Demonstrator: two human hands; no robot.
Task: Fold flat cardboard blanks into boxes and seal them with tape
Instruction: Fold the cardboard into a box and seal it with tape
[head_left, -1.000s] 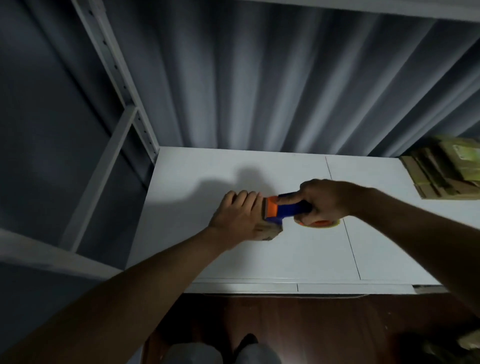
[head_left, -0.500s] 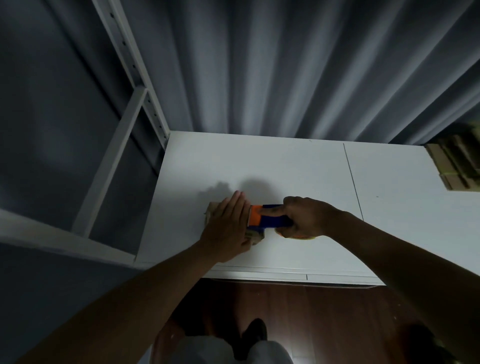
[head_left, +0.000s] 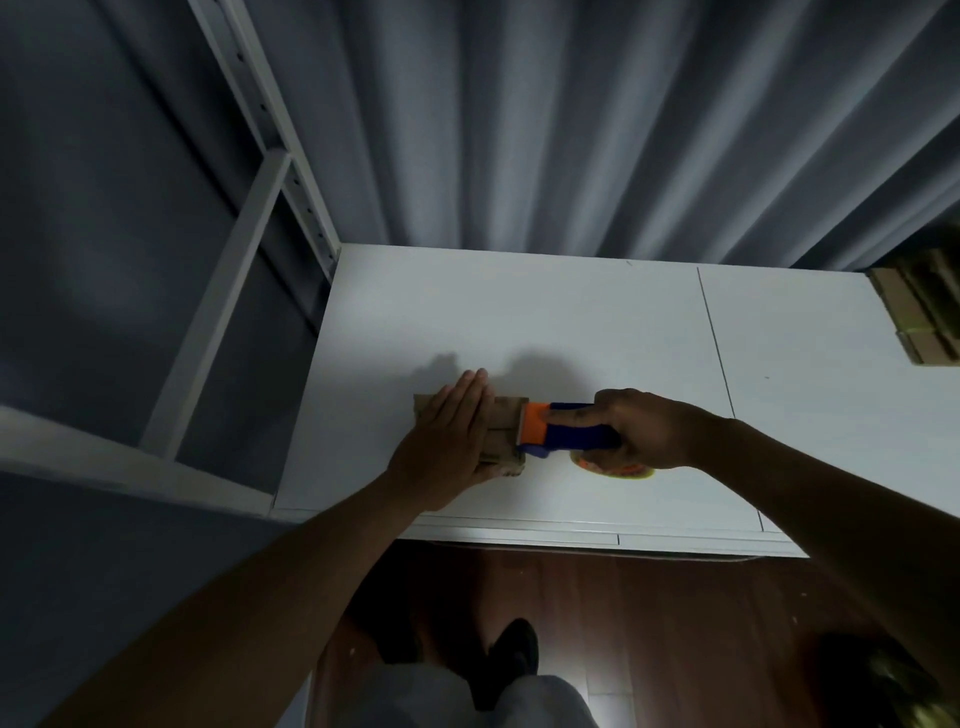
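At centre frame on the tabletop (head_left: 571, 322), your left hand (head_left: 449, 436) lies flat on the box (head_left: 501, 423), your right hand's (head_left: 641, 428) grip is wrapped round the tape dispenser (head_left: 563, 428) just right of it, so pull rightward along the box's long axis.

Dim room, light low and cool. White table (head_left: 519, 312) made of two panels, seam line (head_left: 716, 338) running front to back right of centre. Grey pleated curtain (head_left: 519, 130) hangs right behind the table's far edge, full width. Left side: dark grey wall (head_left: 104, 208), white metal shelving frame (head_left: 249, 218) with perforated upright and diagonal brace, touching the table's left rear corner. Pale horizontal rail (head_left: 104, 462) at lower left. Floor (head_left: 675, 623) under the table front is dark reddish-brown wood.
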